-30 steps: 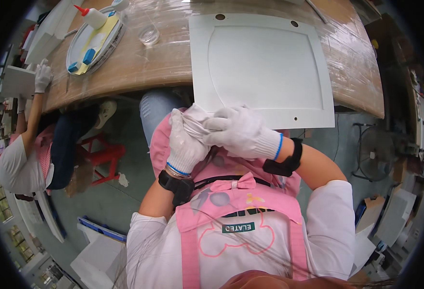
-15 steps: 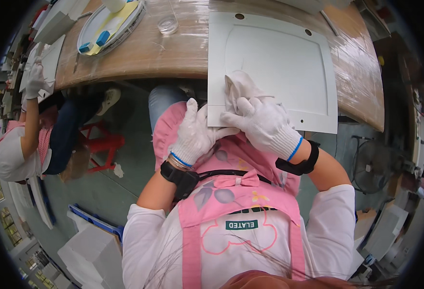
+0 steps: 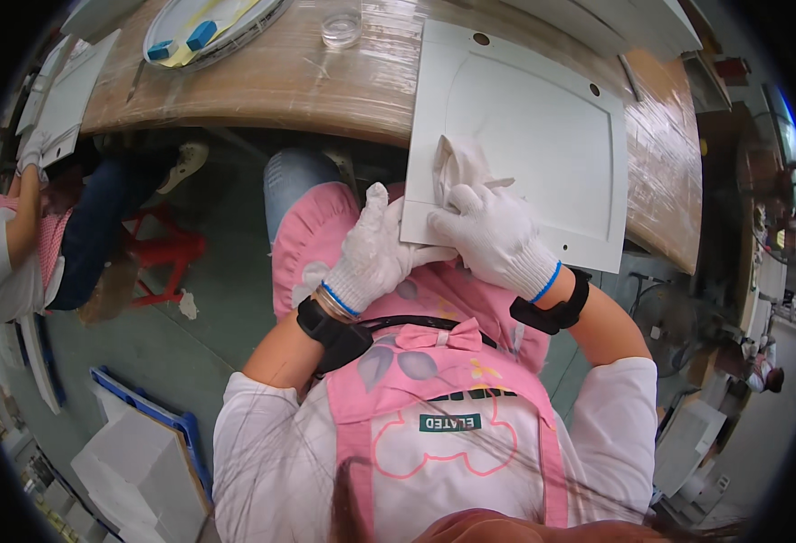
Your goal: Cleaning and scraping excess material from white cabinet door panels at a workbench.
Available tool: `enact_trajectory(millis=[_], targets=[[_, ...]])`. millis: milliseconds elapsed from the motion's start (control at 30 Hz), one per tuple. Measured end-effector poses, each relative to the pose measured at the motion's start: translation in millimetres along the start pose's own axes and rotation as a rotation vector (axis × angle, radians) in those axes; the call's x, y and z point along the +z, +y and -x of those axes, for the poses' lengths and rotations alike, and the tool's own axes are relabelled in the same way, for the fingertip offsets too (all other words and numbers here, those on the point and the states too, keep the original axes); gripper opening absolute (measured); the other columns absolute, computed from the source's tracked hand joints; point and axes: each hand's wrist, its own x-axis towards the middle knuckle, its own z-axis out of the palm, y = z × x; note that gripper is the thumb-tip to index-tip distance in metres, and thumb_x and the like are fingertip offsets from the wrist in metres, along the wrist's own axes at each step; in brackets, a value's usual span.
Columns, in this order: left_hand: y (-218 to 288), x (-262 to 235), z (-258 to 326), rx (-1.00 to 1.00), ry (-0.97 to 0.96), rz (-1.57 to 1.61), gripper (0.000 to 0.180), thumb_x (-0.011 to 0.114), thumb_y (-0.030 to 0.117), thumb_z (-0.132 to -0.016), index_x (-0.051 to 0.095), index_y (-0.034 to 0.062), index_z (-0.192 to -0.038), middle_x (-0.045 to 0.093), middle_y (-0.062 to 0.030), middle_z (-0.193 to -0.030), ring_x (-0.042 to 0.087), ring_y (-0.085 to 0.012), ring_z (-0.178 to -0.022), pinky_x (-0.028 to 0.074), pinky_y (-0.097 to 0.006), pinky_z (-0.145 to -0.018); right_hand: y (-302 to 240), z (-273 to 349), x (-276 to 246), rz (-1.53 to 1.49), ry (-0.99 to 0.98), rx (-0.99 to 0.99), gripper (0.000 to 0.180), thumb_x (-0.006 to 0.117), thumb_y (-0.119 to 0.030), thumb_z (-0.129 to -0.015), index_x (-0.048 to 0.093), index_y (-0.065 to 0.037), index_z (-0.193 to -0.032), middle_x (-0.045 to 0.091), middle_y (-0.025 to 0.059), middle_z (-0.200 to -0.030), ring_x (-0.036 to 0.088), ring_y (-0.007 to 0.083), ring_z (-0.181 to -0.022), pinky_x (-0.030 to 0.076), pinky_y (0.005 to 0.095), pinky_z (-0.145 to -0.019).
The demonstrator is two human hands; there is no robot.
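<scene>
A white framed panel (image 3: 543, 145), like a cabinet door with a few small holes, lies on the table and juts over its near edge. My left hand (image 3: 375, 240), in a white knit glove, holds the panel's near left corner, thumb beside the left edge and fingertips at the underside. On top of that same corner area, my gloved right hand (image 3: 497, 226) grips a crumpled off-white cloth (image 3: 459, 163) and presses it to the surface. The right fingers are curled, and part of the cloth is hidden beneath them.
On the wrapped table (image 3: 325, 100) are a clear cup (image 3: 341, 32) and a round tray (image 3: 226, 54) with blue blocks. At far left a co-worker's gloved hand (image 3: 32, 154) touches another white panel (image 3: 76, 100). A red stool (image 3: 167, 249) and a fan (image 3: 665, 326) stand on the floor.
The view has shifted and turned slightly. Both my hands keep nearly the same place on the panel, with the cloth still under the right. The co-worker's hand has come down to the panel's edge.
</scene>
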Motion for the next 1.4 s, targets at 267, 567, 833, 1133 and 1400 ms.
enact_trajectory(millis=[267,567,833,1133,1400], targets=[[3,-3,1,-0.020,-0.059,-0.011,0.085,0.023,0.065,-0.100,0.025,-0.0030,-0.150,0.044,-0.0213,-0.146,0.048,-0.0354,-0.131,0.042,-0.054,-0.107,-1,2,-4,-0.043,0.007,0.012,0.014,0.059,-0.024,-0.082,0.066,-0.015,-0.089,0.058,0.0096,-0.092,0.064,0.0288,-0.089,0.053,0.0448,-0.071],[2,-3,0,-0.019,-0.082,-0.010,0.086,0.024,0.066,-0.099,0.024,-0.0015,-0.151,0.042,-0.0205,-0.147,0.047,-0.0354,-0.132,0.042,-0.054,-0.107,1,1,1,-0.049,0.069,-0.016,0.015,0.059,-0.025,-0.083,0.065,-0.014,-0.089,0.060,0.0101,-0.093,0.065,0.0308,-0.087,0.053,0.0461,-0.070],[1,-2,-1,-0.016,-0.068,0.015,0.087,0.025,0.067,-0.098,0.024,-0.0024,-0.151,0.042,-0.0212,-0.147,0.048,-0.0354,-0.132,0.042,-0.054,-0.107,2,2,5,-0.035,0.102,0.010,0.012,0.059,-0.025,-0.083,0.065,-0.016,-0.088,0.060,0.0103,-0.092,0.065,0.0306,-0.086,0.053,0.0464,-0.069],[1,2,-1,-0.013,-0.060,0.023,0.085,0.023,0.066,-0.099,0.026,-0.0031,-0.149,0.043,-0.0223,-0.145,0.049,-0.0359,-0.130,0.043,-0.053,-0.107,1,-2,13,0.015,0.113,0.059,0.014,0.065,-0.022,-0.075,0.065,-0.016,-0.088,0.059,0.0068,-0.094,0.063,0.0292,-0.090,0.052,0.0452,-0.068],[0,2,-1,-0.043,-0.045,-0.026,0.085,0.020,0.067,-0.099,0.025,0.0001,-0.150,0.042,-0.0198,-0.147,0.048,-0.0358,-0.131,0.039,-0.054,-0.110,-22,-32,2,-0.057,0.189,0.120,0.011,0.057,-0.023,-0.085,0.065,-0.015,-0.087,0.061,0.0092,-0.092,0.064,0.0316,-0.088,0.053,0.0473,-0.068]])
